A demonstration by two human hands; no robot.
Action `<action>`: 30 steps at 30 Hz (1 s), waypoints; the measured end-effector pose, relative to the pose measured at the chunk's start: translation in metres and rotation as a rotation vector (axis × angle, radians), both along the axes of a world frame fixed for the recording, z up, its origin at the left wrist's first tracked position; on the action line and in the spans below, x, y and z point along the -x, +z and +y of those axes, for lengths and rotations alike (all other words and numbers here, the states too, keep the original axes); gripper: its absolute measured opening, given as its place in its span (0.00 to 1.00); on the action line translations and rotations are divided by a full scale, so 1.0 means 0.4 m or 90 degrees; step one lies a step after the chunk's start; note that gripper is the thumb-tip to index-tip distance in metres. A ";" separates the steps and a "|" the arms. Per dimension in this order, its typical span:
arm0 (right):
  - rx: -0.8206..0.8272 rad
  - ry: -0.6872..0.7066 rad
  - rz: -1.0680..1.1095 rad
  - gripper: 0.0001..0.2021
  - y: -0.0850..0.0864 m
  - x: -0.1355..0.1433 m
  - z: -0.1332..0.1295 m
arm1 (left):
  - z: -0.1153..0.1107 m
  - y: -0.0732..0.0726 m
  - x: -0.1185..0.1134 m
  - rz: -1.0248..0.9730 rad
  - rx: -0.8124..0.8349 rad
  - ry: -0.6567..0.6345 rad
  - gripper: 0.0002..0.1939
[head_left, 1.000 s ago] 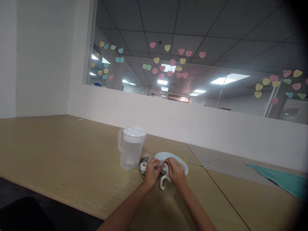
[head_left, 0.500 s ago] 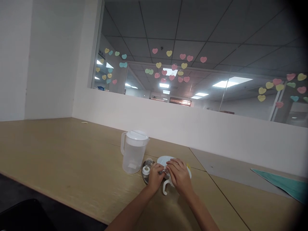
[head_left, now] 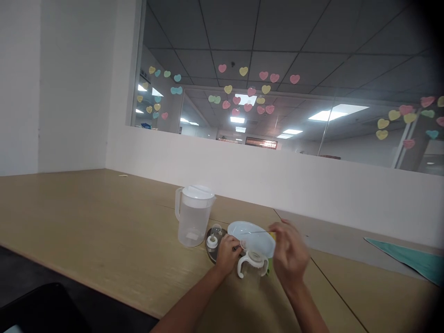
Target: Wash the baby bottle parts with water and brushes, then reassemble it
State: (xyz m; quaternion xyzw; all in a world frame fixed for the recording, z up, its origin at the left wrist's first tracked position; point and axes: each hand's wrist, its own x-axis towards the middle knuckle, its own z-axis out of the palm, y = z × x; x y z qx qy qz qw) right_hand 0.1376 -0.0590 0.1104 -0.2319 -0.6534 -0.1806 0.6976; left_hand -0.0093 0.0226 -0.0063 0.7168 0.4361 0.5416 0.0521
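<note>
On the tan table (head_left: pixel 121 231), under the window wall, two bare hands work over a small cluster of ware. The left hand (head_left: pixel 228 253) has its fingers drawn together, apparently pinching a small clear piece (head_left: pixel 243 244) (too small for me to name from where I stand), just beside the white-handled bottle (head_left: pixel 253 261). The right hand (head_left: pixel 290 254), slightly blurred, is raised to the right of that bottle, its fingertips clamped on a thin rod (head_left: pixel 255 232) that points left, above the shallow bowl (head_left: pixel 262 241). Whether the rod's tip touches anything, I cannot tell.

Done well, I'd judge, this calls for a light, steady pinch on the left, since so small a piece could slip away; the rod wants a firm hold and straight, unhurried guiding from the wrist. The right forearm should keep wide of the bottle, which could be knocked over.

Beside the left hand, a round metal tray (head_left: pixel 211 255) carries a white collar (head_left: pixel 212 242) and a clear cap (head_left: pixel 217 229); the lidded pitcher (head_left: pixel 193 224) stands just left of it.
</note>
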 end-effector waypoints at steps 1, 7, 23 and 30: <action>0.013 -0.003 0.096 0.11 0.011 -0.007 0.002 | -0.001 -0.003 0.003 0.009 0.004 0.002 0.09; 0.251 0.010 0.277 0.19 -0.023 -0.067 0.155 | -0.020 0.005 0.006 0.030 0.016 0.007 0.09; 0.472 -0.270 0.187 0.28 -0.291 -0.144 0.366 | -0.016 0.010 0.016 0.051 0.027 -0.015 0.15; 0.458 0.143 -0.053 0.14 -0.228 -0.060 0.326 | 0.002 0.009 0.019 0.056 0.033 -0.016 0.18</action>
